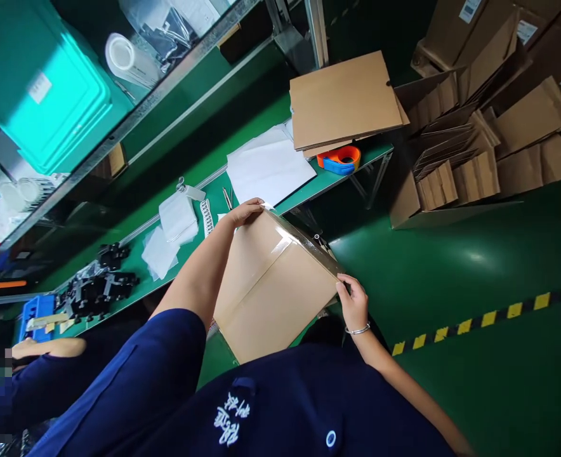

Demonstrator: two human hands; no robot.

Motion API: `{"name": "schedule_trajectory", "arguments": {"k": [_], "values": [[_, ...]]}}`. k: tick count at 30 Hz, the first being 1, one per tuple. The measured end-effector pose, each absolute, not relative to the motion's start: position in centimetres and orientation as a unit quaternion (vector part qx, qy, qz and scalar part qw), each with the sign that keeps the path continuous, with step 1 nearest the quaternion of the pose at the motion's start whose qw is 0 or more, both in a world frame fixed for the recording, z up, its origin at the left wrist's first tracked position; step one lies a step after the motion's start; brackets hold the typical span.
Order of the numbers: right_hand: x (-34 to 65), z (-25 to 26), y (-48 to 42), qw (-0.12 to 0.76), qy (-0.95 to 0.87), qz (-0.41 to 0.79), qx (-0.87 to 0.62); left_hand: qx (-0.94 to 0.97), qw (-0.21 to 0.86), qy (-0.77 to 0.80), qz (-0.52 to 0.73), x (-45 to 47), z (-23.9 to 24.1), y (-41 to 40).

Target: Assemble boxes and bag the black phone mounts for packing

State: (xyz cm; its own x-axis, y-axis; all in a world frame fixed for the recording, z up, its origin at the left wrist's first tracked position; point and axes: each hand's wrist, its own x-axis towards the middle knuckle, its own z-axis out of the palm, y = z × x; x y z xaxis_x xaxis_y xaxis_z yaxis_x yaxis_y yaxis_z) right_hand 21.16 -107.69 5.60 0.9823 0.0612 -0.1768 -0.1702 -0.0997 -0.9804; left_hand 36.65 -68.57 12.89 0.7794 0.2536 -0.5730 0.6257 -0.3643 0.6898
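Note:
A closed cardboard box (271, 289) sits tilted in front of my body. Clear shiny tape (304, 240) runs along its far edge, and a seam crosses the top. My left hand (248, 212) grips the box's far left corner, with the fingers bent over the edge. At the right corner, my right hand (353, 299) pinches the edge between thumb and fingers, a bracelet on its wrist. The underside of the box is hidden.
The green bench bears white paper (268, 162), flat cardboard sheets (342, 101), an orange and blue tape dispenser (340, 160) and black parts (97, 289). A teal bin (47, 89) stands on the shelf above. Folded cartons (456, 171) fill a box at right. A co-worker's arm (52, 348) is at left.

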Motion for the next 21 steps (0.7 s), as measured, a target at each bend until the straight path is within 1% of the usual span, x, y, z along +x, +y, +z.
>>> {"name": "schedule_trajectory", "arguments": {"k": [4,6,9,12,15,17,18,19,21], "values": [[22.2,5.4,-106.0,0.731,0.16,0.157,-0.645,0.806,0.473,0.291,-0.203,37.4,12.9,-69.1],[22.5,5.0,-105.1,0.742,0.212,0.177,-0.611,0.816,0.448,0.306,-0.2,37.8,12.8,-69.4],[22.7,4.1,-104.3,0.742,0.235,0.195,-0.597,0.834,0.405,0.329,-0.18,38.6,12.6,-70.0],[23.1,3.2,-105.1,0.742,0.233,0.218,-0.59,0.857,0.36,0.346,-0.128,39.2,12.8,-71.0],[25.1,3.2,-106.9,0.739,0.215,0.234,-0.594,0.88,0.313,0.357,-0.021,37.6,13.7,-72.3],[27.8,4.1,-107.2,0.739,0.159,0.248,-0.606,0.891,0.283,0.352,0.059,34.4,14.1,-73.9],[29.4,4.8,-106.6,0.735,0.089,0.262,-0.619,0.894,0.269,0.347,0.091,32.2,14.1,-75.0],[31.0,5.7,-105.5,0.722,-0.011,0.279,-0.633,0.91,0.249,0.31,0.12,29.8,13.9,-76.2],[33.8,7.4,-101.8,0.65,-0.254,0.31,-0.646,0.934,0.229,0.257,0.093,25.3,13.0,-79.1]]}}
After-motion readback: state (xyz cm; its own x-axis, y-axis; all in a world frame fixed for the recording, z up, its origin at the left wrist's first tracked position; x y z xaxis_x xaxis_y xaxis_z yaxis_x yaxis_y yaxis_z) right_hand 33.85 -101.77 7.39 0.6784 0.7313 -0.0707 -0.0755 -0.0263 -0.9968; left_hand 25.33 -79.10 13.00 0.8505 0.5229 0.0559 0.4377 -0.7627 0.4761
